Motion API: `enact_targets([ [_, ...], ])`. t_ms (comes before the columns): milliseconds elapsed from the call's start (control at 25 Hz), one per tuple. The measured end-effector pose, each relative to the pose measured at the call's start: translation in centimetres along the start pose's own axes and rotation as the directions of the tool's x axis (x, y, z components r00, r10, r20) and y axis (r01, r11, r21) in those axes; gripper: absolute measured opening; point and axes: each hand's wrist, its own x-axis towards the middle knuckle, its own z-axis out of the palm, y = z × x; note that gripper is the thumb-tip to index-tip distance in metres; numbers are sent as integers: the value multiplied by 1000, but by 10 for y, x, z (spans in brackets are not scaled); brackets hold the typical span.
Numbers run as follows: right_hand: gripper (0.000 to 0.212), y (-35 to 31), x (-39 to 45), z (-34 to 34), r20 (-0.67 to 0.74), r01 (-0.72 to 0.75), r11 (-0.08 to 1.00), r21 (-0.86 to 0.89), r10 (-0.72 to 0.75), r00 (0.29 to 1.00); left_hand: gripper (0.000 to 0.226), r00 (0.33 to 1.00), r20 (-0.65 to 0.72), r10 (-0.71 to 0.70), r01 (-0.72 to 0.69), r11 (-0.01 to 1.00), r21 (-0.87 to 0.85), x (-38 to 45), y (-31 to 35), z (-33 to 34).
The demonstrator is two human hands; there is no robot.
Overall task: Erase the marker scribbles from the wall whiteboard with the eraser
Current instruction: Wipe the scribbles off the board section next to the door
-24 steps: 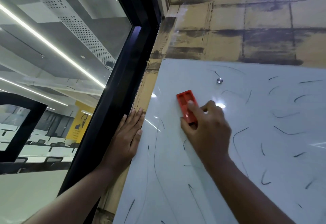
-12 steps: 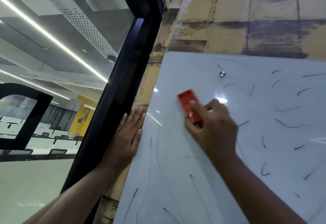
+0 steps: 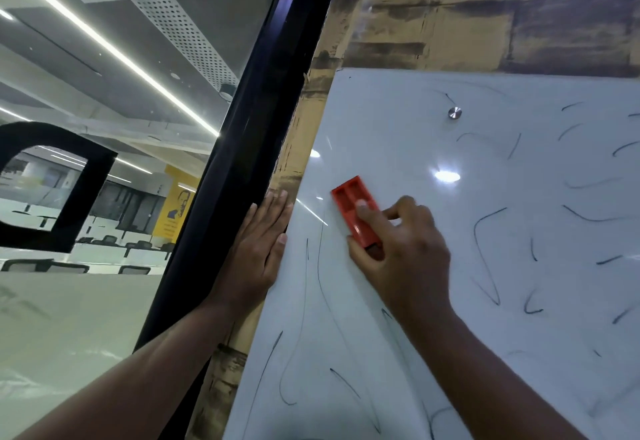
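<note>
Here, in the head view, the right hand (image 3: 401,249) gripped the red eraser (image 3: 356,212), thumb and curled fingers clamped round its lower end, and held it against the whiteboard (image 3: 398,148) near the board's left edge, somewhat below the top-left corner. The left hand (image 3: 261,249) lay flat with fingers straight and together, pressing on the brown wall strip (image 3: 301,134) between the board's left edge and the black window frame (image 3: 249,134); its thumb just reached the board's edge. Dark marker scribbles (image 3: 485,252) ran over most of the board: long curved strokes below the eraser toward the bottom edge, short ticks scattered toward the right edge. A metal stud (image 3: 454,112) sat near the top edge.

To do this stroke well, I would judge that the eraser's felt face should stay flat and pressed evenly, swept in long overlapping passes down the left-edge strokes, with the braced left hand steadying the body; a tilted eraser would likely skip thin lines.

Against the frame half a second earlier, the eraser had tilted slightly and sat a little nearer the left edge, the grip unchanged. The left hand had kept its place on the wall strip. The curved stroke beside the right hand showed fully again.
</note>
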Motion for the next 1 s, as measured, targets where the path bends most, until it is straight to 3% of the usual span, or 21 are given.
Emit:
enact_targets([
  [120, 50, -15, -23, 4, 120, 191, 980, 51, -196, 973, 55, 999, 36, -17, 17, 1000, -5, -7, 1, -1],
  [240, 51, -9, -24, -5, 152, 239, 970, 48, -243, 958, 56, 998, 53, -33, 33, 999, -7, -14, 2, -1],
  [320, 47, 3, -14, -13, 113, 177, 984, -13, -175, 978, 55, 998, 51, -32, 32, 999, -6, -21, 2, -1],
  [480, 45, 32, -10, -28, -17, -87, 993, -83, 85, 996, 55, 999, 42, -15, 15, 1000, -2, -34, 3, -2],
  [600, 48, 22, -16, -26, -9, -125, 989, -74, 125, 992, 54, 999, 31, -20, 20, 1000, 10, -44, 2, 0],
  [680, 52, -1, -20, -19, 64, -92, 995, -45, 95, 993, 54, 999, 28, -18, 17, 1000, 17, -49, 0, 0],
  [880, 57, -50, -66, -14, 256, 173, 985, 2, -168, 952, 55, 999, 50, -19, 17, 999, 44, -60, 0, 1],
  [1000, 52, -47, -75, -23, 297, 191, 981, 18, -188, 936, 55, 998, 60, -18, 15, 999, 43, -67, -1, 1],
])
